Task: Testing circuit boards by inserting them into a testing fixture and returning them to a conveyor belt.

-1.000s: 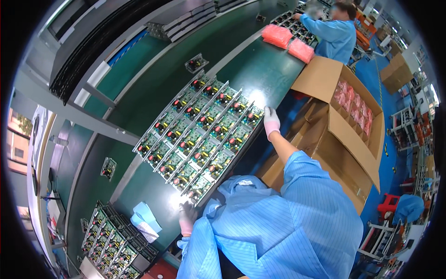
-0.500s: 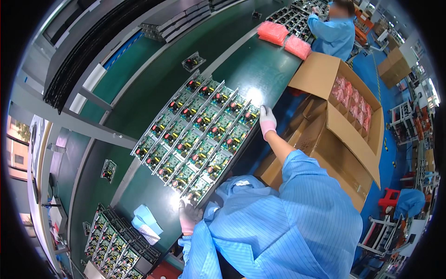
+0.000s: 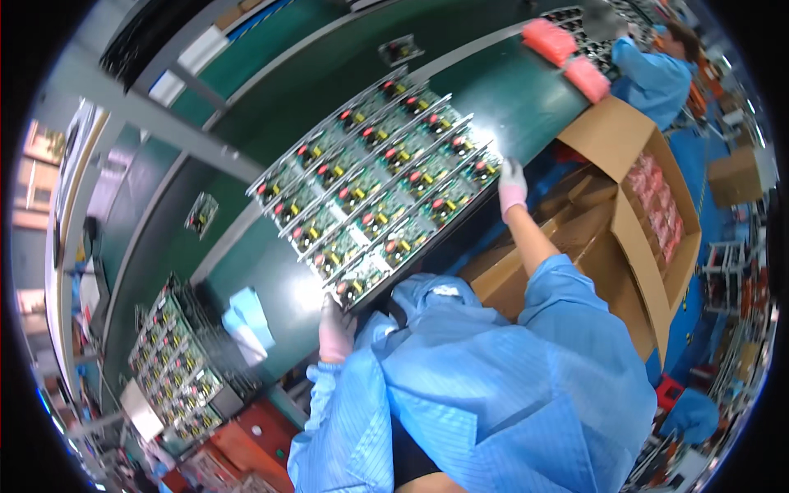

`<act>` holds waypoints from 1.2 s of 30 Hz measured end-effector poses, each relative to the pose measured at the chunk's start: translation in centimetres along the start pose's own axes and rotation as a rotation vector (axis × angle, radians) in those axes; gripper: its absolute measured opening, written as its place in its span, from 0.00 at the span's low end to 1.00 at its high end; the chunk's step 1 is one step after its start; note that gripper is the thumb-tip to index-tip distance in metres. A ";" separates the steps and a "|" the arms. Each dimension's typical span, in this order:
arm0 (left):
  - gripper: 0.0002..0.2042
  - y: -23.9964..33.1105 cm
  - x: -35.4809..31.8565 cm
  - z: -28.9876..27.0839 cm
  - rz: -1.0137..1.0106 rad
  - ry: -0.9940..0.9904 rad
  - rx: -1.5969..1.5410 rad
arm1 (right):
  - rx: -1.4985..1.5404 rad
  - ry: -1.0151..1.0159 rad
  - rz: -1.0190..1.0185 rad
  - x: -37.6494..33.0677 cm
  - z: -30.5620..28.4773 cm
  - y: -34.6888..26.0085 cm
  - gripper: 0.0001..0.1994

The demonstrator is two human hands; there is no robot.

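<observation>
A wide tray [image 3: 425, 249] of green circuit boards [image 3: 375, 220] lies across the green bench in front of me, its rows parted by thin metal rails. The boards carry red, black and yellow parts. My left hand [image 3: 336, 331], in a pale glove with dark fingertips, grips the tray's near left corner. At the right end, my right hand [image 3: 513, 187] is closed on the tray's edge, in the same kind of glove. The fingers of both hands are partly hidden by the tray edge.
Stacked board trays [image 3: 174, 361] stand at the lower left, near light-blue sheets [image 3: 248, 319]. Single boards [image 3: 201, 215] sit on the line beyond. An open cardboard box [image 3: 649, 246] with pink packs is at my right. Pink bags [image 3: 549, 43] lie near a co-worker [image 3: 656, 78].
My view has swung, so the bench, box and co-worker sit elsewhere in the picture. Both hands stay at the same ends of the tray.
</observation>
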State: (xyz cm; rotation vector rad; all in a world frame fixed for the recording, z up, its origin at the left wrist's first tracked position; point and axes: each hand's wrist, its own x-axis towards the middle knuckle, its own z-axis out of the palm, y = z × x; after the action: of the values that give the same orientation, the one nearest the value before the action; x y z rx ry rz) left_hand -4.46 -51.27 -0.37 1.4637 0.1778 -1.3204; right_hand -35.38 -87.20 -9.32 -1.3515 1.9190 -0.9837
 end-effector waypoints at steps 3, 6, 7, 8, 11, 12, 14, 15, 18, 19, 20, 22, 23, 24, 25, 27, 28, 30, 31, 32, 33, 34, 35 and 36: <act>0.46 0.0 -0.3 0.1 -0.013 0.024 0.011 | 0.014 -0.011 0.004 0.6 -0.3 0.3 0.27; 0.46 0.0 -0.9 0.8 -0.018 0.044 -0.005 | 0.011 0.021 -0.005 0.2 -1.3 -1.1 0.26; 0.46 0.0 -1.2 1.0 -0.012 0.058 -0.016 | 0.013 0.058 -0.010 -0.2 -1.8 -1.9 0.26; 0.45 -0.1 -1.5 1.2 -0.003 0.071 -0.027 | 0.018 0.094 -0.017 -0.6 -2.4 -2.8 0.25; 0.44 -0.7 -2.0 1.5 0.007 0.104 -0.062 | -0.001 0.121 -0.134 -1.9 -3.5 -6.0 0.24; 0.44 -0.9 -2.1 1.6 0.011 0.116 -0.076 | -0.018 0.122 -0.240 -2.3 -3.6 -7.1 0.24; 0.42 -1.4 -2.3 1.7 0.011 0.148 -0.104 | -0.041 0.133 -0.436 -3.3 -3.2 -9.1 0.23; 0.42 -1.8 -2.4 1.7 0.030 0.161 -0.116 | -0.004 0.074 -0.525 -4.1 -2.8 -10.0 0.22; 0.38 -3.2 -2.7 2.1 0.092 0.220 -0.091 | 0.109 -0.091 -0.665 -8.1 -0.9 -12.1 0.21; 0.37 -3.6 -2.8 2.2 0.088 0.236 -0.098 | 0.209 -0.183 -0.724 -9.8 -0.4 -12.6 0.20; 0.37 -4.1 -2.9 2.3 0.115 0.252 -0.095 | 0.202 -0.266 -0.760 -11.6 0.1 -13.1 0.19; 0.34 -5.0 -3.0 2.5 0.171 0.359 -0.050 | 0.224 -0.576 -0.820 -16.1 0.3 -13.5 0.19; 0.33 -5.5 -3.2 2.6 0.195 0.419 -0.030 | 0.278 -0.711 -0.872 -18.2 0.3 -13.6 0.19; 0.31 -6.0 -3.6 2.6 0.218 0.483 -0.013 | 0.279 -0.890 -0.807 -20.5 0.3 -13.6 0.18; 0.31 -6.4 -4.0 2.5 0.218 0.512 -0.034 | 0.235 -1.065 -0.833 -22.2 0.0 -13.5 0.18; 0.30 -7.0 -4.9 2.4 0.239 0.556 -0.031 | 0.195 -1.290 -0.934 -25.4 -0.2 -13.2 0.17; 0.30 -7.2 -5.3 2.3 0.252 0.577 -0.027 | 0.260 -1.353 -0.945 -26.7 -0.3 -13.0 0.16; 0.29 -7.2 -6.2 2.0 0.278 0.610 -0.013 | 0.333 -1.435 -0.964 -28.1 -0.1 -12.5 0.16; 0.28 -7.2 -6.6 1.9 0.288 0.623 -0.003 | 0.312 -1.476 -0.970 -28.5 0.0 -12.3 0.16; 0.28 -7.2 -6.9 1.9 0.297 0.633 0.007 | 0.288 -1.514 -0.974 -28.6 0.1 -12.0 0.16; 0.27 -7.2 -7.3 1.8 0.303 0.639 0.018 | 0.260 -1.550 -0.978 -28.7 0.2 -11.8 0.15; 0.27 -7.4 -7.6 1.8 0.307 0.642 0.027 | 0.135 -1.626 -0.981 -28.6 0.3 -11.6 0.15; 0.27 -7.6 -7.9 1.8 0.311 0.644 0.034 | 0.191 -1.558 -1.016 -28.5 0.4 -11.5 0.15; 0.26 -7.8 -8.3 1.7 0.316 0.644 0.040 | 0.086 -1.546 -1.062 -28.3 0.4 -11.3 0.15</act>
State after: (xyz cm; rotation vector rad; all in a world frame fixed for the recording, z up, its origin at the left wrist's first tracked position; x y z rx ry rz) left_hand -14.01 -45.24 1.73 1.8271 0.3223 -0.5734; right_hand -20.39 -62.83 1.24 -2.0853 -0.0354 -0.1010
